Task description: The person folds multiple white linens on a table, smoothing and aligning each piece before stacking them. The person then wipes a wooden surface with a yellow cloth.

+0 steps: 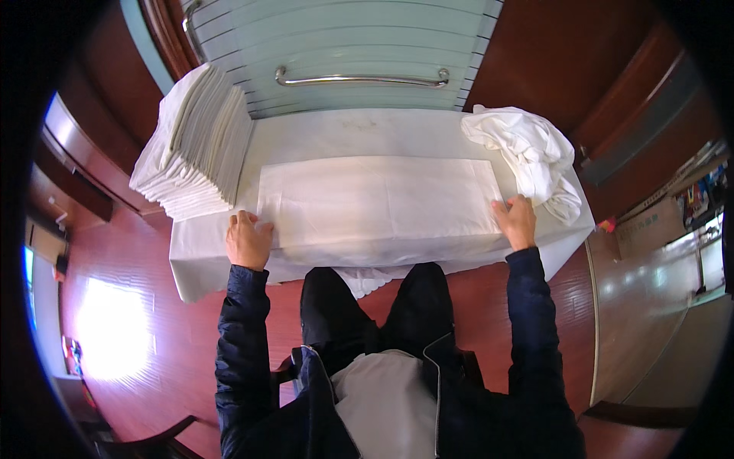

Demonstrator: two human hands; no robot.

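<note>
A white cloth [386, 200], folded into a long flat strip, lies across the covered table before me. At its near left corner is my left hand [249, 240], fingers curled and thumb against the edge. My right hand [518, 222] pinches the near right edge between thumb and fingers. Faint crease lines run across the strip. A tall stack of folded white cloths [200, 145] stands just beyond my left hand. Past my right hand lies a crumpled heap of white cloth [527, 149].
A white tablecloth [355, 126] covers the table and hangs over its near edge. Behind it is a pale green glass panel [359, 46] with a metal bar [359, 79]. My knees are close to the table front. A cardboard box [650, 229] stands at the right.
</note>
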